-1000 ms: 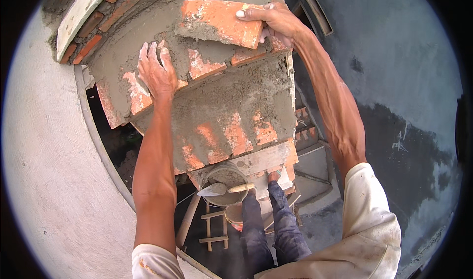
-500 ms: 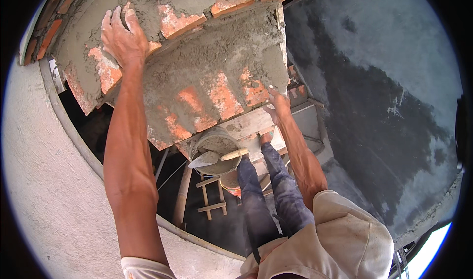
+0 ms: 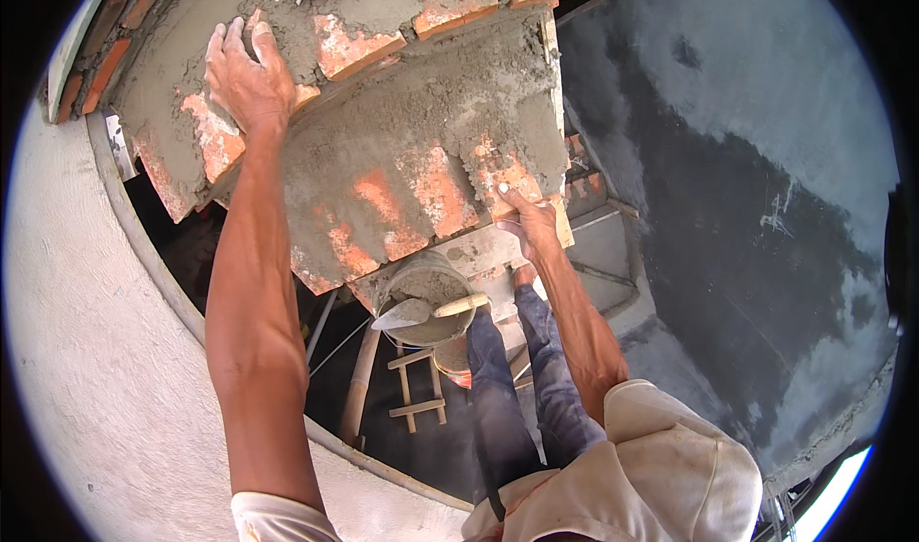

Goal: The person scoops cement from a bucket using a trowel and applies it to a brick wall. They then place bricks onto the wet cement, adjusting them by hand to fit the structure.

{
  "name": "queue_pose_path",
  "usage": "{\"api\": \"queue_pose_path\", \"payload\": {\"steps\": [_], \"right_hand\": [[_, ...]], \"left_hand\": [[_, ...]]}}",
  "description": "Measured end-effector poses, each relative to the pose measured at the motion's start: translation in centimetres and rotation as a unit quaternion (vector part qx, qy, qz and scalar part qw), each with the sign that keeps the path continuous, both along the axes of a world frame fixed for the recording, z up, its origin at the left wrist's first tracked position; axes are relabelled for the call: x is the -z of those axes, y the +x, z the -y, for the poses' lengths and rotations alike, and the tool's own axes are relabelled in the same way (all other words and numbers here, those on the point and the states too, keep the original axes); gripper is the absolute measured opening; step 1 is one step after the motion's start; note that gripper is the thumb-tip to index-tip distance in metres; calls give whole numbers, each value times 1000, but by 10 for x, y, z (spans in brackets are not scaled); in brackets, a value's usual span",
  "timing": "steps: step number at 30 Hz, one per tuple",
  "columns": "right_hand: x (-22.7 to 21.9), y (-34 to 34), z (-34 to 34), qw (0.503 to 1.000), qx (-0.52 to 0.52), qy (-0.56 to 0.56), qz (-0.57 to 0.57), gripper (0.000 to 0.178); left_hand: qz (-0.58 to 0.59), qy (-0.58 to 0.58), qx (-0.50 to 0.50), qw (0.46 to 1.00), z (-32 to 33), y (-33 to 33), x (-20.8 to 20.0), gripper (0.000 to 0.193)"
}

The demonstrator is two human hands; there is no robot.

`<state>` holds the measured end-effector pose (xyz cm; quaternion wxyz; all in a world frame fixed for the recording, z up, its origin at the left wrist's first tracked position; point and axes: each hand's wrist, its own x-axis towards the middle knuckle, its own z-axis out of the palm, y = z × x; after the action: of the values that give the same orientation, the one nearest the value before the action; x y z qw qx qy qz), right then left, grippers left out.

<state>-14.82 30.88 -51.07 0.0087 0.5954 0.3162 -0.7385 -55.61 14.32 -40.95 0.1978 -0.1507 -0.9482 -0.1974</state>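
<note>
My left hand rests on the upper mortared brick step, fingers stretched out and slightly apart. Beneath its wrist, the ends of a mortar-smeared brick show. My right hand is closed on the front end of a brick at the right of the lower step. Its thumb lies on top, and its other fingers are partly hidden below. Wet grey mortar covers much of the lower step, with several orange brick faces showing through. A trowel with a pale handle lies across a bucket of mortar.
A curved pale wall runs along the left. Below the steps are a small wooden ladder-like frame, a round pole and dark gaps. A wooden board edges the lower step. Grey concrete floor lies to the right.
My right hand has moved slightly left and down, and its thumb has come onto the brick as the fingers closed. My left hand stays on the upper step; the whole view has shifted slightly.
</note>
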Motion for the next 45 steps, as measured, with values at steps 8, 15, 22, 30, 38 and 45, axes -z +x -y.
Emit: {"api": "queue_pose_path", "payload": {"steps": [8,15,22,30,38,45], "right_hand": [[-138,-7,-11,988,46,39,-142,54],[-219,-86,-43,944,-70,105,-304,58],[-227,-278,-126,876,-291,169,-344,48],[-252,-255,-146,650,-347,666,-115,72],[-20,-18,33,982,-149,29,111,76],[83,-12,102,962,115,-233,-91,58]], "left_hand": [[36,11,-12,999,-8,9,-7,51],[50,20,-26,998,-4,12,-11,50],[49,34,-14,998,-6,15,-15,49],[31,27,-5,999,-5,8,-6,53],[28,39,3,999,0,11,5,54],[13,33,21,999,-2,4,2,51]]}}
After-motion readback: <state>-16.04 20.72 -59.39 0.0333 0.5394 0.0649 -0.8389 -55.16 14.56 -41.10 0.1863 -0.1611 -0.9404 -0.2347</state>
